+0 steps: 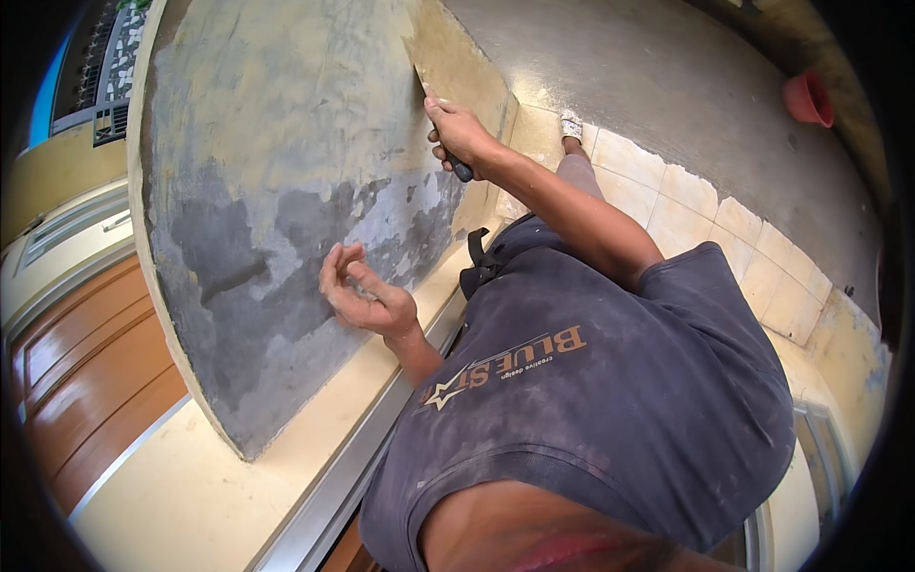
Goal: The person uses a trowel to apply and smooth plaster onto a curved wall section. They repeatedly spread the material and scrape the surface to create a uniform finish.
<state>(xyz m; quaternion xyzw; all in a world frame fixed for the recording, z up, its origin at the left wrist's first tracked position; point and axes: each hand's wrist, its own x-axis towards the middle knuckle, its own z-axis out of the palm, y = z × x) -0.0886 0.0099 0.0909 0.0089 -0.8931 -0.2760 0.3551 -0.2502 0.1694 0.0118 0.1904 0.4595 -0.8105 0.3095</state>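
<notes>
My right hand (459,133) is closed around the black handle of a scraper (461,172). Its thin blade points up and away, against or very close to the patchy wall surface (286,105); I cannot tell whether it touches. That surface is yellowish and smeared at the top, with dark grey, flaking-looking patches lower down. My left hand (370,297) is raised in front of the grey lower part, palm partly turned up. Its dusty fingers are loosely bent and apart, with nothing in them.
A pale ledge (191,467) runs below the patchy surface, beside a metal frame strip (329,486). Brown wooden panelling (105,381) is at the left. Cream floor tiles (667,195) border grey concrete (648,67), where a red bucket (808,99) lies near the far right wall.
</notes>
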